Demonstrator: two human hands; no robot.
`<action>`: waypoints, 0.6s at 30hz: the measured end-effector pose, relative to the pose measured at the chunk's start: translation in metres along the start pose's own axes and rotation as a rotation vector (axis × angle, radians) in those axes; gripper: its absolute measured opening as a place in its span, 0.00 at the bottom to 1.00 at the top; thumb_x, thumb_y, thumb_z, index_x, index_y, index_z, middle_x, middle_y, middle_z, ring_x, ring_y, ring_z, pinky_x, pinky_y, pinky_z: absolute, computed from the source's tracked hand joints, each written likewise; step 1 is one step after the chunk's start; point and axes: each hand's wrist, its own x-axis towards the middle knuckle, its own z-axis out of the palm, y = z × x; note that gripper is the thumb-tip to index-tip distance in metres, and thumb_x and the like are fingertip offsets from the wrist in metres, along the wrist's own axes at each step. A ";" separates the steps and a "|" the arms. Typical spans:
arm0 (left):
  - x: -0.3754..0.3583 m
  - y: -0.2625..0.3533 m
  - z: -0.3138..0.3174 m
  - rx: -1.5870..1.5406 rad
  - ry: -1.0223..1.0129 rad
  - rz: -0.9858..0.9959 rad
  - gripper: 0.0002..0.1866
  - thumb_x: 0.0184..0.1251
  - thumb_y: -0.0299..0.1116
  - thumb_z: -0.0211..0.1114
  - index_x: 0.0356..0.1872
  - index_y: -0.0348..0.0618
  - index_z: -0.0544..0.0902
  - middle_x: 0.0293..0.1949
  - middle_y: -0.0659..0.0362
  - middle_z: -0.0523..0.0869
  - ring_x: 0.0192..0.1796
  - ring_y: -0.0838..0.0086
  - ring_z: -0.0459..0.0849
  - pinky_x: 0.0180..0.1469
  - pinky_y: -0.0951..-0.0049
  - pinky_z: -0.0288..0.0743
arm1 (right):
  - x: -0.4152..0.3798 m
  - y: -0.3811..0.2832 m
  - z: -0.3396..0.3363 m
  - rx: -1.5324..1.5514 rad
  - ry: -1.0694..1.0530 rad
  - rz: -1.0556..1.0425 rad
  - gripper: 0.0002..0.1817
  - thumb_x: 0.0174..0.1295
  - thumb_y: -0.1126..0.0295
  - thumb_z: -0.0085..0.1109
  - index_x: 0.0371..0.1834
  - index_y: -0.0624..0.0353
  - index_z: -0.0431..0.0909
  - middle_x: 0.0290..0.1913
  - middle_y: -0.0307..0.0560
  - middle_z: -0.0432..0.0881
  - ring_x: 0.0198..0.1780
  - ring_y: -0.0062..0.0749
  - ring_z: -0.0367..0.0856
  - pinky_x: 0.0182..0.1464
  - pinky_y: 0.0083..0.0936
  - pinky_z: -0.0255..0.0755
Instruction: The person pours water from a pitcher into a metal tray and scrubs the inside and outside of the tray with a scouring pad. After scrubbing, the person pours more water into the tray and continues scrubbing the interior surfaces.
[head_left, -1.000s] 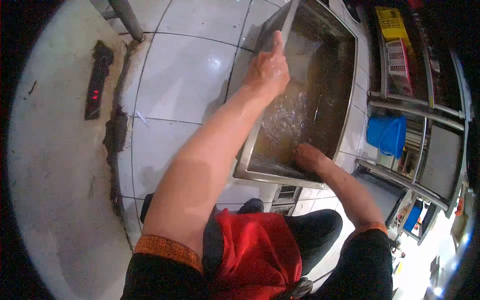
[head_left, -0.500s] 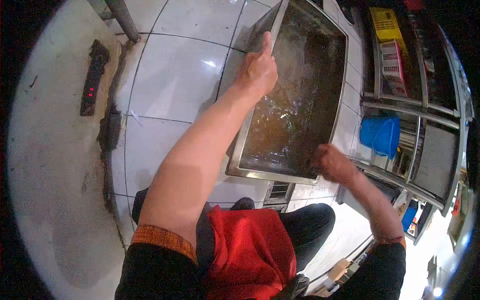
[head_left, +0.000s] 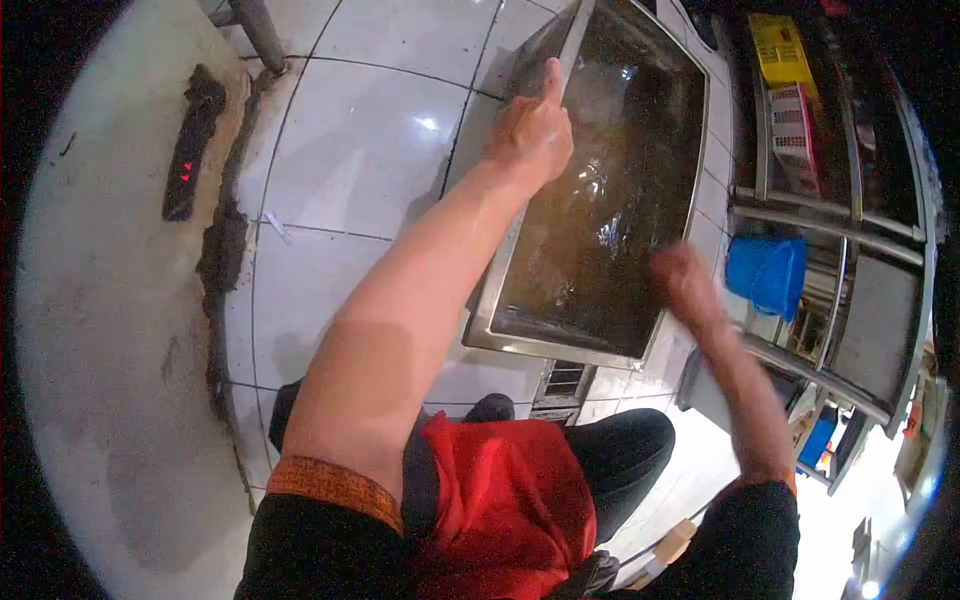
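Observation:
A rectangular metal basin (head_left: 560, 349) holding murky brownish water lies on the tiled floor. My left hand (head_left: 535, 135) rests on its left rim, with the index finger stretched along the edge and the other fingers curled. Near the basin's right rim is my right hand (head_left: 682, 278), closed and blurred by motion. Whether something is inside those fingers cannot be made out.
White floor tiles (head_left: 350, 130) lie left of the basin. A metal rack (head_left: 795, 205) on the right bears a yellow basket (head_left: 781, 50), a pink-edged basket (head_left: 793, 135) and a blue bucket (head_left: 766, 275). A metal pole (head_left: 258, 35) stands at the upper left.
My right hand has moved upward in the view along the basin's right side. My left hand stays on the left rim. The whole view has shifted slightly.

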 end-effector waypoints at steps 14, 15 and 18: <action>0.022 0.014 -0.028 0.030 -0.069 -0.119 0.30 0.72 0.41 0.48 0.73 0.57 0.54 0.44 0.35 0.82 0.49 0.41 0.80 0.55 0.48 0.73 | 0.055 -0.032 0.008 -0.268 -0.458 -0.124 0.10 0.52 0.66 0.56 0.34 0.54 0.84 0.35 0.52 0.84 0.39 0.47 0.82 0.44 0.41 0.77; 0.026 0.007 -0.018 0.065 -0.022 -0.099 0.29 0.72 0.42 0.48 0.73 0.58 0.54 0.44 0.36 0.82 0.49 0.42 0.81 0.54 0.48 0.73 | 0.066 -0.007 0.015 -0.256 -0.437 -0.114 0.09 0.53 0.66 0.56 0.33 0.54 0.84 0.35 0.52 0.84 0.38 0.47 0.83 0.43 0.40 0.77; 0.019 0.022 -0.021 0.056 -0.076 -0.130 0.29 0.72 0.44 0.49 0.72 0.59 0.56 0.42 0.36 0.82 0.47 0.41 0.81 0.52 0.47 0.74 | 0.102 0.030 0.020 -0.233 -0.568 0.029 0.10 0.55 0.64 0.56 0.33 0.55 0.85 0.36 0.51 0.85 0.36 0.46 0.85 0.41 0.38 0.79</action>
